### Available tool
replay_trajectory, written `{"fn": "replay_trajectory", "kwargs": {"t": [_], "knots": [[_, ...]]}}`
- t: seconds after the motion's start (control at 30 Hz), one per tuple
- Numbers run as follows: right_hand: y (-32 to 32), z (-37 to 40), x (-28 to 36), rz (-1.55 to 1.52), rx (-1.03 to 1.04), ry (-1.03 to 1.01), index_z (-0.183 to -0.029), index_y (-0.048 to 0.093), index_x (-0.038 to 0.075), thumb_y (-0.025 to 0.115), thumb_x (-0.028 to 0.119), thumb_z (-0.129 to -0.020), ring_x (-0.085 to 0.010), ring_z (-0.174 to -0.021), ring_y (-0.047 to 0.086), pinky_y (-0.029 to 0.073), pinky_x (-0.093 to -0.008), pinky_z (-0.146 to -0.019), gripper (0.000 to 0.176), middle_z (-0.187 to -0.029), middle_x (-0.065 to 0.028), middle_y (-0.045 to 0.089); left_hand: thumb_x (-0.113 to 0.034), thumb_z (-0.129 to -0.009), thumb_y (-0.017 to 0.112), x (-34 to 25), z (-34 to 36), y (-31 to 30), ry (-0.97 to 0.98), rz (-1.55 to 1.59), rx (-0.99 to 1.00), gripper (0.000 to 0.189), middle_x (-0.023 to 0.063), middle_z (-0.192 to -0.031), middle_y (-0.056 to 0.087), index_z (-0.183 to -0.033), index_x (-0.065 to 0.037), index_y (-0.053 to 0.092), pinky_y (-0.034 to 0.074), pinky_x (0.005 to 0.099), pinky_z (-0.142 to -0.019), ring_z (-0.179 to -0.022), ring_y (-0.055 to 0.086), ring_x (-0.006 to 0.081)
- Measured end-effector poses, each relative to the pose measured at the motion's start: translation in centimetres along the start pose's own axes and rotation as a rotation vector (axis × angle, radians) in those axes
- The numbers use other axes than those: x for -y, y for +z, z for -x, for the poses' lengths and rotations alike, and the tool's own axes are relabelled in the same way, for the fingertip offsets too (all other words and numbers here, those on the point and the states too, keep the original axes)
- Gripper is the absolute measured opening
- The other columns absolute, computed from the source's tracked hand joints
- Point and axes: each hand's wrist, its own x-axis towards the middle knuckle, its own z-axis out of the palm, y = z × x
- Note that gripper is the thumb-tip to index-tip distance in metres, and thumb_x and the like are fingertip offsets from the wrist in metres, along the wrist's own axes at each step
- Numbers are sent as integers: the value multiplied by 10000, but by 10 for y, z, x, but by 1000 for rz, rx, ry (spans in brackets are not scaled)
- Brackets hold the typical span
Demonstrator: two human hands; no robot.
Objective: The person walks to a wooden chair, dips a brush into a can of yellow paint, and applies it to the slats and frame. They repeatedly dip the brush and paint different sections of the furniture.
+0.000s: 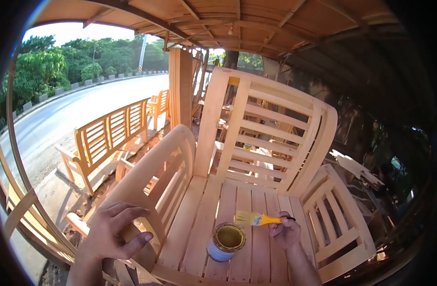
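Observation:
My right hand (285, 230) grips a paintbrush (259, 219) by its yellow handle, the pale bristles pointing left. Just below the bristles, an open paint can (220, 253) with a brownish-yellow liquid in it stands on the slatted seat (190, 229) of a bare wooden chair. My left hand (120, 231) is beside the chair's left armrest (147, 171), fingers apart and bent, holding nothing. Behind the seat rises the slatted backrest (271, 131).
A varnished wooden bench (111, 128) stands outside on the left, by the road (94, 95). The chair's right armrest (335, 224) borders the seat. A wooden post (180, 88) stands behind the left armrest. Boards (357, 167) lie at the right.

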Motion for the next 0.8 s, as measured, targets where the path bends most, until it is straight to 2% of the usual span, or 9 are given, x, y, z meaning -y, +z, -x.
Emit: {"fn": "replay_trajectory", "kwargs": {"t": [0.07, 0.27, 0.5, 0.6, 0.7, 0.8], "knots": [[-4, -7, -2, -131, -36, -27, -1118, 675, 95, 597, 304, -995, -277, -763, 720, 586, -430, -678, 255, -882, -153, 738, -277, -733, 862, 0, 1, -1, -18, 7, 12, 446, 151, -943, 751, -1086, -33, 741, 579, 395, -736, -843, 734, 331], [25, -59, 33, -46, -91, -293, -1104, 664, 82, 601, 314, -1017, -236, -716, 690, 569, -395, -663, 256, -860, -127, 729, -287, -745, 856, 1, 2, -4, 16, 45, 31, 440, 139, -926, 749, -1083, -30, 742, 579, 398, -742, -851, 736, 327], [92, -176, 92, 518, -226, -712, -1119, 642, 41, 650, 219, -1004, -162, -680, 657, 562, -305, -641, 212, -843, -92, 697, -292, -738, 863, 9, 4, -5, 115, 48, 23, 427, 140, -890, 741, -1053, -28, 748, 580, 397, -742, -814, 732, 322], [127, -225, 113, 708, -260, -783, -1088, 668, 47, 687, 228, -985, -133, -675, 645, 549, -287, -644, 209, -843, -84, 699, -297, -734, 863, 16, 11, -7, 196, 161, -162, 421, 120, -883, 740, -1047, -40, 746, 586, 398, -751, -809, 731, 308], [168, -267, 131, 981, -287, -870, -1049, 687, 40, 692, 226, -981, -127, -685, 654, 549, -285, -648, 198, -818, -66, 703, -303, -748, 773, 25, 24, -24, 257, 128, -342, 380, 143, -937, 746, -1004, -25, 731, 588, 398, -740, -835, 729, 299], [201, -301, 150, 1262, -347, -930, -1004, 712, 35, 712, 225, -944, -157, -734, 708, 565, -307, -696, 199, -795, -76, 734, -329, -747, 740, 46, 40, -28, 184, 24, -514, 408, 148, -948, 739, -1011, -20, 709, 588, 416, -759, -863, 717, 319]]}}
